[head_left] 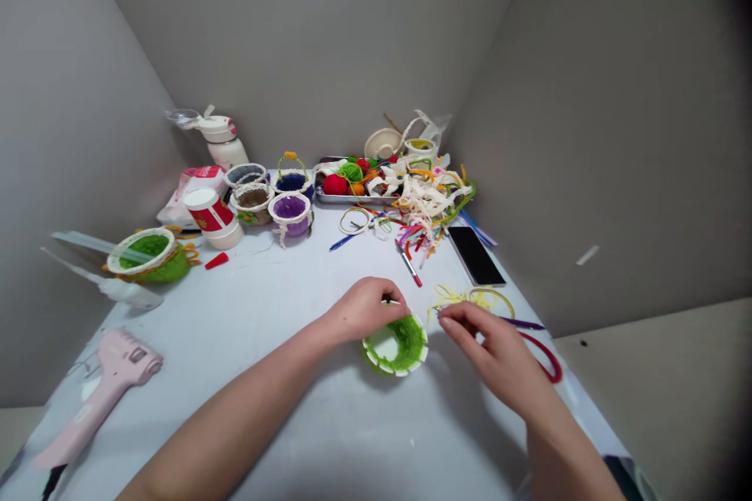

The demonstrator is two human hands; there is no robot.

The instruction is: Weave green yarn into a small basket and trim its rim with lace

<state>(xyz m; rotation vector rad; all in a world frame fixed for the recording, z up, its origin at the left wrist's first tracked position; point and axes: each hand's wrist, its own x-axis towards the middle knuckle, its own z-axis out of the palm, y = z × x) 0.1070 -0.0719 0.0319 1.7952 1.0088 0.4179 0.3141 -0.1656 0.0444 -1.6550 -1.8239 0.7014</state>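
Note:
My left hand (365,310) rests closed on the rim of a small white cup wrapped in green yarn (397,346), which lies on the white table (264,376). My right hand (490,352) sits just right of the cup, fingers pinched together near a thin strand of yellow-green yarn (464,299). What the pinch holds is too fine to name. A red pipe cleaner (546,356) and a purple one (522,322) lie beside the right hand.
A pink glue gun (103,383) lies front left. A finished green basket (148,254), several small yarn baskets (276,200), a red-and-white cup (212,217), a white bottle (220,137), a tray of yarn balls (352,180), loose pipe cleaners (432,207), a phone (475,254) and pens lie behind.

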